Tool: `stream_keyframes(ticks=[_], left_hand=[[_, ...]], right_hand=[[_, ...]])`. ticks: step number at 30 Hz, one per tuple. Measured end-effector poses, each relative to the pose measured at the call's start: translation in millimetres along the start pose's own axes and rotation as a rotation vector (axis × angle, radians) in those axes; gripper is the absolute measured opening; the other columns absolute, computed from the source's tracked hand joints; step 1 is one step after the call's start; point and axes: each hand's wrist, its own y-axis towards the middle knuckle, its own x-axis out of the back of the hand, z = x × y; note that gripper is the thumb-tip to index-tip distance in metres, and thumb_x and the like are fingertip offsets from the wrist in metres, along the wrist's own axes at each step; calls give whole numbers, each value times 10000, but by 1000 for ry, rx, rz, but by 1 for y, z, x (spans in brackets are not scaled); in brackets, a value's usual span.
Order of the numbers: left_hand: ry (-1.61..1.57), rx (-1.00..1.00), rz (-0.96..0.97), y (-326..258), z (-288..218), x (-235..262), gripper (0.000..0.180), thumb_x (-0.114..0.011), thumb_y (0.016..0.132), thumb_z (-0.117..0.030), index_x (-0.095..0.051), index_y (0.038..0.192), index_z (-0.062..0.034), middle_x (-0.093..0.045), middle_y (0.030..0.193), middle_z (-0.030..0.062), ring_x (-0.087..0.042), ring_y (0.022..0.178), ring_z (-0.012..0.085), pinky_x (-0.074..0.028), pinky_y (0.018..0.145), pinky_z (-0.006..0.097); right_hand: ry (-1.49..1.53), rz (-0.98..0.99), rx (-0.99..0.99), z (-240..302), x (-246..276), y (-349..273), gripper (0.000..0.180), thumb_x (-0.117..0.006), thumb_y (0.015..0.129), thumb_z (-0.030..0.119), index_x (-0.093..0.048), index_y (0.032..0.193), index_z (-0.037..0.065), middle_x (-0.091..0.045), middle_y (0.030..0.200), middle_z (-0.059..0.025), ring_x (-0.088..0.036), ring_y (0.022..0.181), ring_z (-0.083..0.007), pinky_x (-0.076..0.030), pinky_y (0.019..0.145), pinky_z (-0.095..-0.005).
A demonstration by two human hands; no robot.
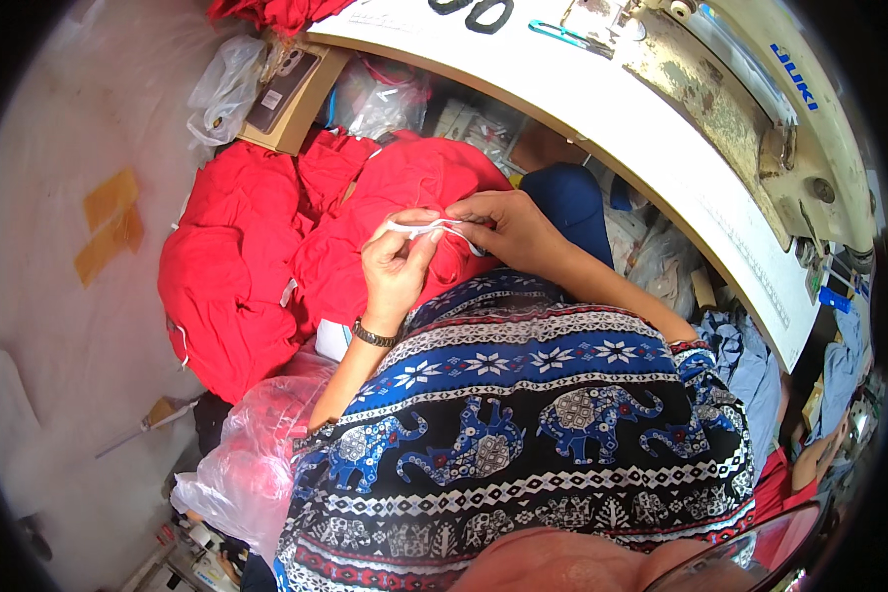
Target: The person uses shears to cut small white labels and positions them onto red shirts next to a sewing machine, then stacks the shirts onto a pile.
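Note:
My left hand [396, 259], with a dark watch on its wrist, pinches a narrow white strip [411, 229] between thumb and fingertips. My right hand [506, 229] meets it from the other side, thumb and forefinger closed on the strip's other end. What kind of strip it is, I cannot make out. Directly beneath both hands, bunched red fabric [419, 178] lies over my lap. A larger heap of red cloth [229, 266] spreads to the left, with small white tags or ties showing on it.
A white sewing table [730, 227] curves along the right, carrying a sewing machine [809, 128] and blue thread snips [562, 37]. Far left of the table's edge stands a cardboard box [301, 109] beside a clear plastic bag [229, 89]. Another plastic bag [257, 464] lies lower left.

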Motion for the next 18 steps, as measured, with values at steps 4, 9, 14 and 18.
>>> stream_keyframes(ticks=[4, 9, 14, 18], left_hand=[[-103, 15, -54, -1, 0, 0, 115, -642, 815, 112, -601, 876, 25, -618, 985, 112, -600, 898, 144, -485, 766, 247], [-75, -67, -72, 1, -2, -2, 112, -645, 835, 79, -568, 845, 0, -613, 967, 99, -584, 887, 140, -472, 785, 254], [-25, -95, -107, 1, -1, -4, 121, -646, 833, 80, -562, 836, -7, -606, 934, 86, -574, 868, 130, -461, 774, 250], [7, -60, -148, 1, 2, -5, 131, -649, 816, 98, -560, 828, 2, -593, 896, 77, -561, 827, 102, -444, 717, 220]], right_hand=[[25, 33, 11, 1, 0, -1, 207, -600, 856, 64, -652, 1027, -38, -679, 932, -181, -665, 836, -251, -502, 746, -324], [24, 53, 74, 3, 0, -1, 223, -574, 865, 53, -638, 1057, -41, -668, 930, -175, -660, 833, -266, -499, 745, -334], [-6, 39, 132, 11, 1, 0, 217, -581, 861, 83, -646, 1033, -33, -660, 914, -180, -640, 819, -309, -491, 742, -354], [-79, 28, 204, 14, 2, 0, 222, -604, 859, 127, -651, 1016, -22, -658, 906, -178, -625, 824, -312, -473, 749, -368]])
